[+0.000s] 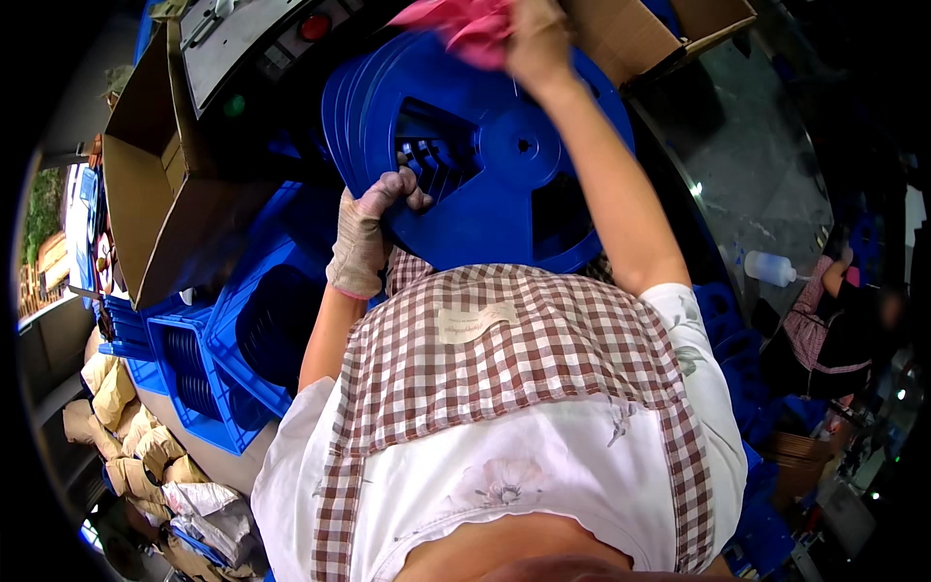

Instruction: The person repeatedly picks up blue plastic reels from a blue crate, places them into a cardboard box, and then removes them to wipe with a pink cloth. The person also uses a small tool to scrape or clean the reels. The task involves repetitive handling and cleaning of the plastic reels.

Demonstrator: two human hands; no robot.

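A stack of large blue plastic reels (451, 225) with wedge-shaped cutouts and a round hub stands in front of my apron. My left hand (373, 213), in a pale work glove, is closed on the left part of the top reel, its fingers curled at the edge of a cutout. Through that cutout the flanges of more reels show. At the far edge of the stack, my bare right hand (539, 47) grips a pink cloth (467, 27) over the reel. Motion blurs this hand and the cloth a little.
An open cardboard box (145, 184) stands at the left, another box (626, 39) at the far right. Blue crates (225, 412) at the left hold dark reels. Wrapped bundles (136, 436) are piled at lower left. A co-worker (824, 320) sits at right near a white bottle (769, 268).
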